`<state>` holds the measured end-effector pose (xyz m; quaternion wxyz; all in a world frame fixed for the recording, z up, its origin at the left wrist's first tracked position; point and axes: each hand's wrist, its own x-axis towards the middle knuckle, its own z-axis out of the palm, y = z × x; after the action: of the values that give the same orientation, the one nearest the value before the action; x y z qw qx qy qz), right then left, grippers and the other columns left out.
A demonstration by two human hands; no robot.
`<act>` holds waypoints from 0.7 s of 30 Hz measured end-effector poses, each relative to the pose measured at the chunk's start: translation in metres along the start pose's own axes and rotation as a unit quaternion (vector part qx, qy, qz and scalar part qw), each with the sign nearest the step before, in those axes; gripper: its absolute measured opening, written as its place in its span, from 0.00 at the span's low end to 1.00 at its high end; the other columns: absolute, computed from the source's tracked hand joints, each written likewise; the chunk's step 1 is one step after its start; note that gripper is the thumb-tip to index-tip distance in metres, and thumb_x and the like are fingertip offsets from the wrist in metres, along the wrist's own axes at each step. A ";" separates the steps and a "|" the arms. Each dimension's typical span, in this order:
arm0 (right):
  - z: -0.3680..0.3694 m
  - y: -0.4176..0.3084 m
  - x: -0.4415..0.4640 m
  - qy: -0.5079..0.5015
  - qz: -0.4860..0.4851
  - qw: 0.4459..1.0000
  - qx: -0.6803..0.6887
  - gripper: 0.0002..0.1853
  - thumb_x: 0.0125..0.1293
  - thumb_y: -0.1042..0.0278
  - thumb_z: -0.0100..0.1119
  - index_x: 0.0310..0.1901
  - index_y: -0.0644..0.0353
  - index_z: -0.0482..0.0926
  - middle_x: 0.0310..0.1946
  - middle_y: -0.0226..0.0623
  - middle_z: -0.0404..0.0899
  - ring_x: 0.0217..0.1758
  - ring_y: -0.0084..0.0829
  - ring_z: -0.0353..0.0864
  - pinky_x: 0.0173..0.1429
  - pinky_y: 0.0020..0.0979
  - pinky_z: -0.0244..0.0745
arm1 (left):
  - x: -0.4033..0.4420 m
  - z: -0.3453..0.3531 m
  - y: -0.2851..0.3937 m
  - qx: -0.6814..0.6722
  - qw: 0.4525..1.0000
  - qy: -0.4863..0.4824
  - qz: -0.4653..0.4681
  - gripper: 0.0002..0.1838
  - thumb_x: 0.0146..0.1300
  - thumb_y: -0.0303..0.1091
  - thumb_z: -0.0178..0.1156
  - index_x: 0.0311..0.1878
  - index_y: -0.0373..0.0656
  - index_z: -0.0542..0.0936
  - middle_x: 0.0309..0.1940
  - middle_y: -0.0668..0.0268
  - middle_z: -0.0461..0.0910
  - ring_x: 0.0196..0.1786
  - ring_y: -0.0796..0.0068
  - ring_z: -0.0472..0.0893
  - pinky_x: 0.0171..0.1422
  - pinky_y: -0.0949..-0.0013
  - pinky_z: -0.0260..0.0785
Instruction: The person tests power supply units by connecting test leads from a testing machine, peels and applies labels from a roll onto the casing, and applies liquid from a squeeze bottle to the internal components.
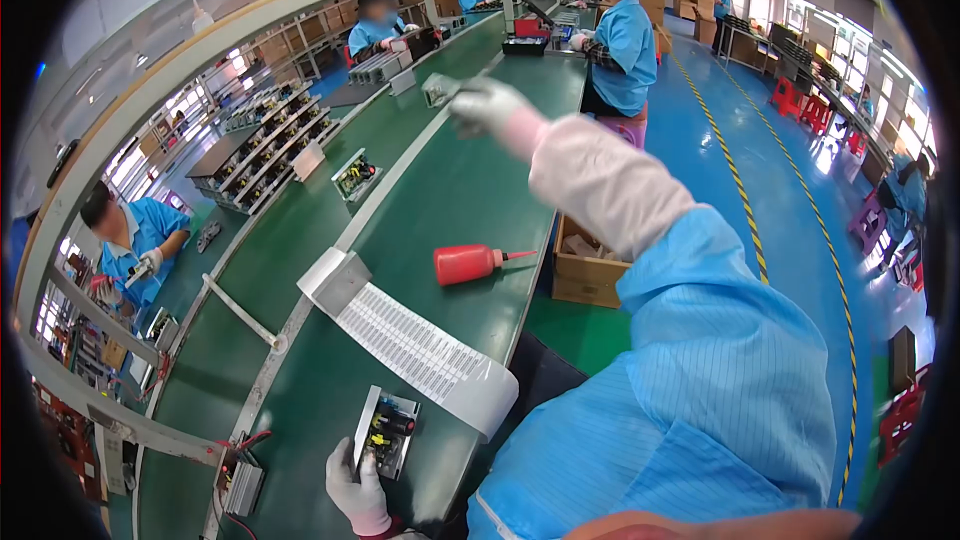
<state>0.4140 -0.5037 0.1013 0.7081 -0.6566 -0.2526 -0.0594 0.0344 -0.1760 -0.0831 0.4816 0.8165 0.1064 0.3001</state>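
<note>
Blue sleeve (700, 340) of R arm lay nearest cam., stretched over green bench (440, 190). L hand (358, 490), gloved, had thumb & fingers closed on near L edge of open PCB unit (393, 425), which sat on/just over bench, near side of label strip (415, 345). R hand (490, 105), gloved, was at far unit (438, 90); blurred, couldn't tell if gripping. Judged open PCB unit prob. mod. wt., stiff metal frame, maybe slippery w/ gloves; exposed comps. fragile. Best hold: frame edges, off comps.

White glove (358, 492), red bottle (465, 265), pinstriped blue sleeve (725, 290)
</note>
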 end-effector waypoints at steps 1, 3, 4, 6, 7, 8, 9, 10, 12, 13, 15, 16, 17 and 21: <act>0.030 0.002 -0.026 -0.057 0.035 0.998 -0.019 0.23 0.62 0.63 0.60 0.56 0.68 0.73 0.40 0.41 0.79 0.40 0.30 0.79 0.48 0.30 0.77 | -0.001 -0.003 0.001 -0.003 1.000 -0.007 -0.017 0.20 0.57 0.30 0.62 0.52 0.29 0.76 0.46 0.52 0.79 0.45 0.60 0.80 0.53 0.67 0.72; 0.083 0.013 -0.074 -0.126 0.016 0.985 -0.117 0.18 0.61 0.63 0.61 0.49 0.66 0.78 0.39 0.37 0.81 0.39 0.26 0.78 0.46 0.27 0.75 | -0.002 -0.008 0.000 0.022 1.000 -0.011 -0.017 0.21 0.54 0.25 0.63 0.52 0.30 0.77 0.46 0.52 0.79 0.46 0.60 0.80 0.53 0.67 0.72; 0.100 0.028 -0.087 -0.177 0.001 0.972 -0.152 0.16 0.61 0.63 0.61 0.47 0.65 0.80 0.38 0.35 0.82 0.39 0.26 0.78 0.45 0.28 0.74 | -0.001 -0.007 -0.003 0.051 0.999 -0.008 -0.004 0.21 0.52 0.22 0.63 0.52 0.31 0.77 0.47 0.53 0.79 0.46 0.61 0.80 0.53 0.68 0.72; 0.134 0.049 -0.119 -0.247 0.023 0.962 -0.114 0.15 0.61 0.63 0.61 0.45 0.64 0.81 0.37 0.34 0.82 0.38 0.26 0.78 0.46 0.28 0.73 | -0.002 -0.004 0.004 0.050 0.999 0.004 0.008 0.21 0.52 0.22 0.62 0.52 0.33 0.78 0.46 0.55 0.80 0.46 0.62 0.80 0.53 0.68 0.72; 0.156 0.056 -0.133 -0.296 0.020 0.952 -0.082 0.14 0.60 0.62 0.62 0.42 0.63 0.82 0.37 0.34 0.83 0.38 0.27 0.78 0.47 0.29 0.73 | 0.000 -0.005 0.005 0.066 0.998 0.006 0.007 0.21 0.52 0.23 0.62 0.52 0.34 0.78 0.46 0.56 0.81 0.46 0.62 0.80 0.53 0.68 0.72; 0.172 0.064 -0.144 -0.309 0.006 0.945 -0.109 0.13 0.60 0.63 0.62 0.41 0.64 0.82 0.37 0.35 0.83 0.39 0.27 0.78 0.47 0.29 0.73 | -0.001 -0.006 -0.001 0.096 0.995 0.007 0.021 0.21 0.53 0.25 0.63 0.52 0.35 0.78 0.46 0.58 0.81 0.46 0.62 0.80 0.53 0.68 0.72; 0.186 0.071 -0.150 -0.323 -0.014 0.937 -0.133 0.13 0.59 0.63 0.62 0.41 0.64 0.82 0.38 0.36 0.83 0.39 0.28 0.78 0.48 0.29 0.73 | -0.002 -0.006 0.000 0.083 0.997 0.010 -0.004 0.21 0.52 0.27 0.65 0.52 0.36 0.78 0.46 0.58 0.81 0.45 0.62 0.80 0.52 0.68 0.72; 0.198 0.072 -0.157 -0.319 -0.005 0.943 -0.096 0.12 0.58 0.64 0.63 0.39 0.64 0.82 0.40 0.38 0.83 0.40 0.29 0.78 0.50 0.28 0.72 | 0.001 -0.004 -0.004 0.071 0.997 0.031 0.000 0.22 0.52 0.27 0.66 0.52 0.36 0.78 0.45 0.59 0.81 0.45 0.63 0.80 0.51 0.69 0.72; 0.214 0.078 -0.164 -0.335 0.007 0.941 -0.041 0.12 0.59 0.65 0.62 0.38 0.65 0.82 0.43 0.38 0.82 0.41 0.29 0.78 0.50 0.27 0.71 | 0.000 -0.003 -0.006 0.030 0.997 0.075 0.017 0.23 0.49 0.28 0.69 0.51 0.37 0.79 0.43 0.60 0.82 0.42 0.65 0.81 0.49 0.71 0.72; 0.217 0.077 -0.168 -0.350 0.010 0.936 -0.040 0.11 0.59 0.65 0.62 0.37 0.65 0.81 0.44 0.38 0.82 0.41 0.29 0.78 0.50 0.27 0.71 | 0.000 -0.005 -0.006 0.024 0.997 0.077 0.019 0.22 0.49 0.28 0.69 0.50 0.37 0.79 0.42 0.60 0.82 0.40 0.66 0.81 0.47 0.71 0.73; 0.225 0.081 -0.175 -0.375 0.021 0.926 -0.034 0.11 0.59 0.65 0.62 0.36 0.65 0.81 0.45 0.39 0.82 0.41 0.29 0.77 0.50 0.26 0.70 | -0.002 -0.006 -0.009 0.021 0.996 0.084 0.008 0.22 0.48 0.28 0.70 0.49 0.37 0.80 0.41 0.61 0.82 0.39 0.68 0.81 0.45 0.72 0.73; 0.227 0.082 -0.176 -0.379 0.009 0.924 -0.039 0.11 0.59 0.65 0.62 0.35 0.66 0.81 0.45 0.39 0.81 0.40 0.28 0.77 0.48 0.25 0.70 | -0.001 -0.007 -0.010 0.039 0.996 0.073 0.019 0.21 0.48 0.28 0.71 0.47 0.38 0.81 0.39 0.62 0.83 0.36 0.69 0.81 0.43 0.73 0.72; 0.230 0.082 -0.177 -0.382 -0.005 0.923 -0.046 0.11 0.60 0.65 0.62 0.34 0.66 0.81 0.45 0.40 0.81 0.39 0.27 0.76 0.46 0.24 0.70 | -0.001 -0.006 -0.010 0.055 0.996 0.062 0.033 0.20 0.47 0.28 0.71 0.46 0.38 0.82 0.36 0.62 0.83 0.34 0.71 0.80 0.40 0.74 0.72; 0.244 0.075 -0.188 -0.393 0.061 0.916 -0.043 0.11 0.60 0.64 0.62 0.33 0.66 0.81 0.44 0.40 0.81 0.37 0.25 0.76 0.44 0.24 0.70 | -0.001 -0.005 0.002 0.080 0.994 0.073 0.028 0.19 0.47 0.29 0.71 0.45 0.38 0.82 0.33 0.64 0.83 0.31 0.73 0.79 0.37 0.74 0.70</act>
<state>0.2143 -0.3065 -0.0458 0.5252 -0.6711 -0.4669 0.2363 0.0306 -0.1741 -0.0806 0.3969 0.8312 0.1420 0.3625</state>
